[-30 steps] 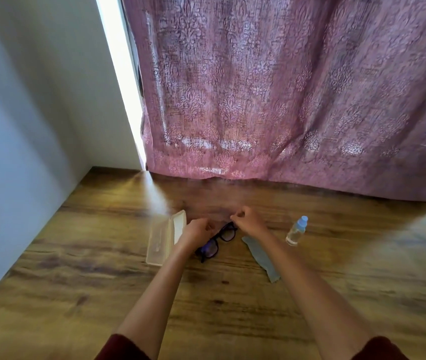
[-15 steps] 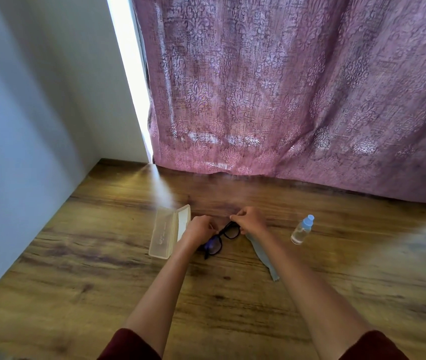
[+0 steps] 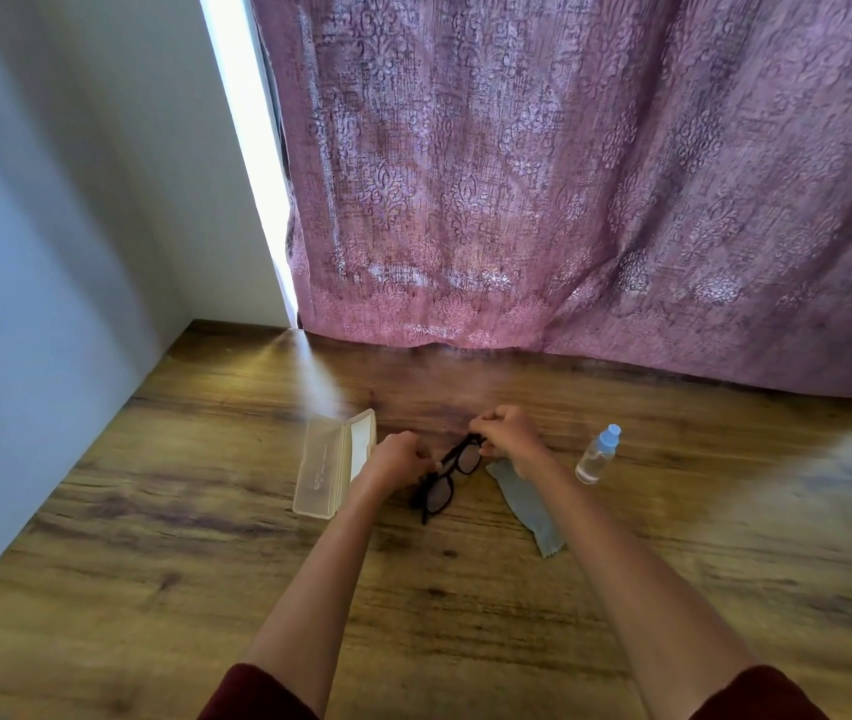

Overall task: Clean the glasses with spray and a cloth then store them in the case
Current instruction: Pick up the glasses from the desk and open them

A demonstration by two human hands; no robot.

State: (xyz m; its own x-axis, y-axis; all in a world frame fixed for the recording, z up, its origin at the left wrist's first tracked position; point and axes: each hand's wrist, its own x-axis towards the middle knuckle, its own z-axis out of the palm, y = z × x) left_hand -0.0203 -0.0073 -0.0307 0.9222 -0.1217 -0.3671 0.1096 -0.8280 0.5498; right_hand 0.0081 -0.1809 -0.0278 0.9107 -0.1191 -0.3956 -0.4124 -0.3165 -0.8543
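Black-framed glasses [image 3: 445, 478] sit just above the wooden table [image 3: 205, 563], held at both ends. My left hand [image 3: 398, 459] pinches the near-left part of the frame. My right hand [image 3: 509, 433] grips the far end by the upper lens. A grey cleaning cloth [image 3: 530, 506] lies flat under my right wrist. A small clear spray bottle [image 3: 598, 454] with a blue cap stands to the right of my right hand. The translucent case [image 3: 332, 462] lies open to the left of my left hand.
A pink patterned curtain [image 3: 569, 200] hangs down to the table's far edge. A white wall [image 3: 49, 252] borders the table on the left. Bright light shows through the gap beside the curtain.
Both hands stay on the glasses, which look lifted and turned slightly. The head camera has tilted, so the scene sits a little differently in view.
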